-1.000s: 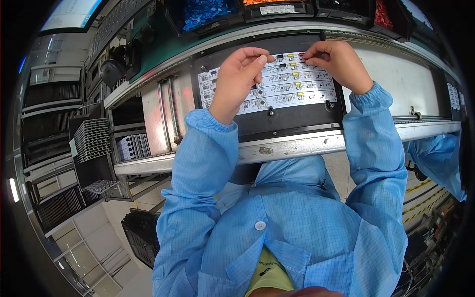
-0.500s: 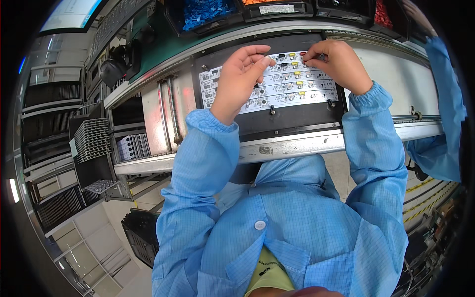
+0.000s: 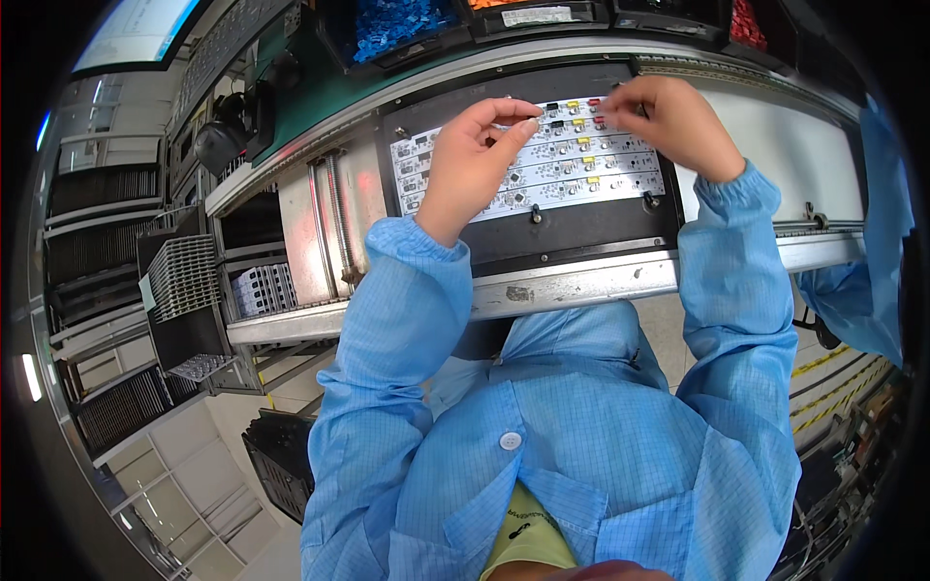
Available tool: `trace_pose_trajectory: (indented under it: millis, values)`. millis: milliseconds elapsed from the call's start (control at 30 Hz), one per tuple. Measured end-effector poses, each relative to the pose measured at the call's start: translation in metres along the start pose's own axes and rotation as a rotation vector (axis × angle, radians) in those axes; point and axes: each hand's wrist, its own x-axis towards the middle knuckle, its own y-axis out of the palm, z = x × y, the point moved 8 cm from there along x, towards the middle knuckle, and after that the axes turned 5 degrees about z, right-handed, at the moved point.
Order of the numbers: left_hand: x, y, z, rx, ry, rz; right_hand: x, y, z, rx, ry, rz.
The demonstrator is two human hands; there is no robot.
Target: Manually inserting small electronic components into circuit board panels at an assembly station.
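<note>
Several long white circuit boards (image 3: pixel 542 183) lie side by side in a black fixture (image 3: pixel 591 240). Yellow connectors (image 3: pixel 583 143) run down the rows, with black connectors (image 3: pixel 552 108) in the far two. Two red connectors (image 3: pixel 599 122) show on the far rows, right of the yellow ones. Over the boards' left half, my left hand (image 3: pixel 473 165) has thumb and forefinger closed together; whatever they may hold is hidden. My right hand (image 3: pixel 678 121) hovers at the far right, its curled fingertips beside the red connectors. Motion smears those fingertips, so a grip cannot be made out.
Beyond the metal rail stand black bins with blue parts (image 3: pixel 402 24), orange parts (image 3: pixel 494 4) and red parts (image 3: pixel 748 27). Round clamps (image 3: pixel 536 215) stick up along the fixture. Racks (image 3: pixel 184 276) stand at left. Another person's blue sleeve (image 3: pixel 852 300) is at right.
My right hand has shifted slightly right and nearer, uncovering a red connector on the second row. My left hand has dipped slightly. The other person's hand at the upper right has left view.
</note>
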Motion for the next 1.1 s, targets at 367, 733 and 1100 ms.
trace_pose_trajectory:
  millis: [367, 733, 1100]
  values:
    - [-0.007, -0.008, -0.035, 0.499, 0.166, -0.178, 0.017, 0.018, -0.082, 0.88, 0.25, -0.306]
    - [-0.005, 0.008, -0.021, 0.72, 0.093, -0.092, 0.022, 0.014, -0.124, 1.413, 0.036, -0.242]
    - [-0.005, 0.029, -0.025, 0.842, 0.216, -0.097, 0.014, 0.018, -0.109, 1.216, 0.175, -0.128]
